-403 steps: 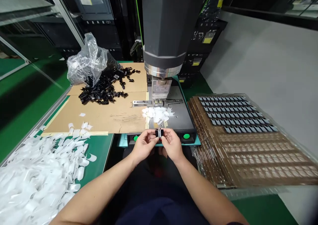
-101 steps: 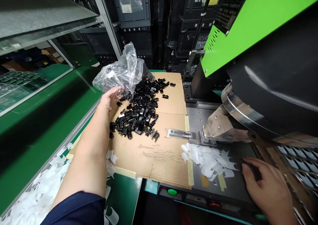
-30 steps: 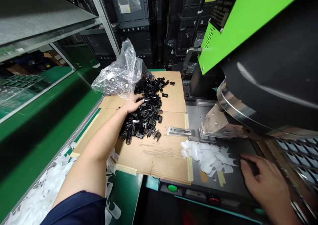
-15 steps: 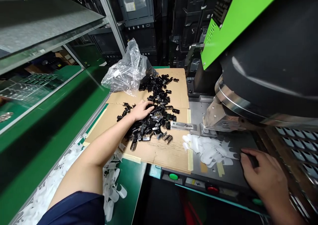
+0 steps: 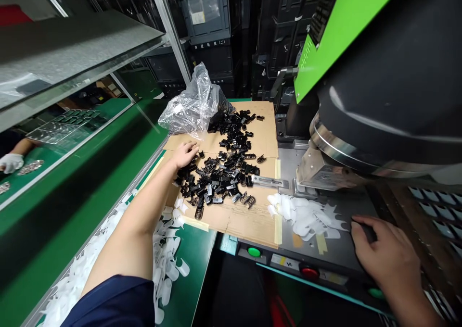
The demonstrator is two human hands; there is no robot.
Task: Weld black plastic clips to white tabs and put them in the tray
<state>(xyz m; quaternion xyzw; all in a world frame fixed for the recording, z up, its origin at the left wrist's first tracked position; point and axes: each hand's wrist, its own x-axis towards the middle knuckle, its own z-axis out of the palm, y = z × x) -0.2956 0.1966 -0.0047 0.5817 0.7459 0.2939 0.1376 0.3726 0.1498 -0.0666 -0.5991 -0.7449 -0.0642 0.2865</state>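
Note:
My left hand [image 5: 185, 155] is over the left edge of a pile of small black plastic clips [image 5: 224, 173]. Its fingers are apart and hold nothing that I can see; one loose clip lies just beyond the fingertips. The clips have comb-like curved teeth and are spread over a taped cardboard sheet [image 5: 249, 223]. My right hand [image 5: 388, 255] rests at the right of the metal machine bed, thumb and forefinger tips close together. What it grips, if anything, is hidden. Thin white plastic pieces [image 5: 303, 214] lie heaped beside it.
A clear plastic bag [image 5: 197, 103] stands behind the clips. A metal fixture [image 5: 269, 182] reaches from under the black and green machine [image 5: 382, 86] toward the pile. More white pieces [image 5: 166, 264] lie at left. A co-worker's gloved hand [image 5: 12, 163] shows far left.
My left hand has moved left from the middle of the clip pile to its left edge. My right hand keeps its place. The view has shifted slightly, bringing a co-worker's gloved hand into sight.

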